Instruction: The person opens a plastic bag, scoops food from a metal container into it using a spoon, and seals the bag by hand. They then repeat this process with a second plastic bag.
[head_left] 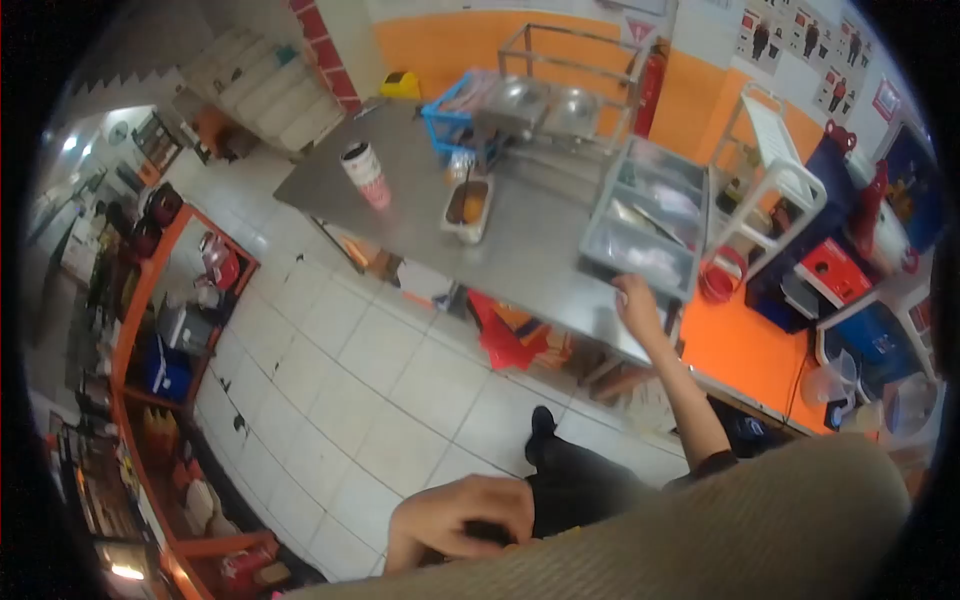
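My right hand (636, 308) reaches over the front edge of the steel table (530, 270), just below a grey compartment tray (645, 262). Its fingers are curled together, with a small pale spot near the tips that is too small to name. Clear bags and a dark-handled utensil seem to lie in the tray's sections. Low in the view, close to my body, my left hand (465, 512) has bent fingers around something dark and hidden. A blurred tan fabric shape (700, 530) covers the bottom right.
On the table stand a red-and-white cup (367, 176), a metal pan (466, 210) with brown contents, a blue crate (447, 130) and a steel rack (570, 115). A red bowl (722, 275) sits by an orange surface (742, 345). An orange-framed shelf (140, 300) lines the left.
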